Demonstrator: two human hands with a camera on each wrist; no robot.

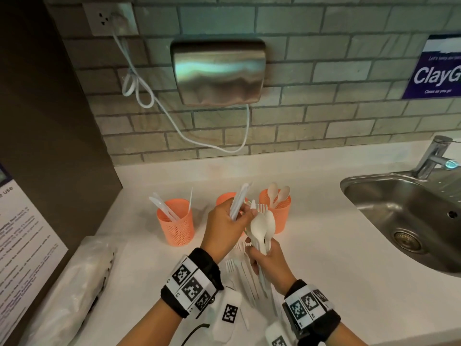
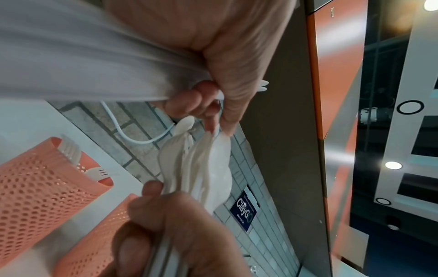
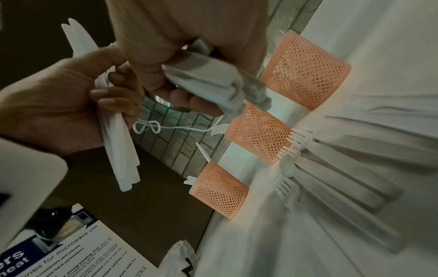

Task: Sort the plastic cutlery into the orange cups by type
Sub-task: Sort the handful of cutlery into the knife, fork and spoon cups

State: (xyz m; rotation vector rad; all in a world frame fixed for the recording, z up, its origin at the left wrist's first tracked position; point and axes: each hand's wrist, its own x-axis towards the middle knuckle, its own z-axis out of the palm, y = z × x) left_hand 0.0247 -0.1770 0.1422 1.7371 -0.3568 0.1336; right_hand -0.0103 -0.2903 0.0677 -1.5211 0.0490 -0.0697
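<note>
Three orange mesh cups stand in a row on the white counter. The left cup [image 1: 175, 222] holds knives, the middle cup [image 1: 224, 198] holds forks and sits partly behind my left hand, and the right cup [image 1: 280, 213] holds spoons. My left hand [image 1: 225, 224] grips a bundle of white knives [image 1: 239, 202] upright, and its fingertips [image 2: 208, 121] touch the spoon bowls. My right hand [image 1: 268, 262] grips a bundle of white spoons [image 1: 262, 227] by the handles, bowls up, in front of the cups. Several loose forks [image 1: 240, 270] lie on the counter under my hands.
A steel sink [image 1: 399, 221] with a faucet [image 1: 434, 156] lies to the right. A crumpled plastic bag [image 1: 74, 283] lies at the counter's left edge by a dark panel. A steel wall box [image 1: 218, 71] and a white cable [image 1: 174, 121] hang on the tiled wall behind.
</note>
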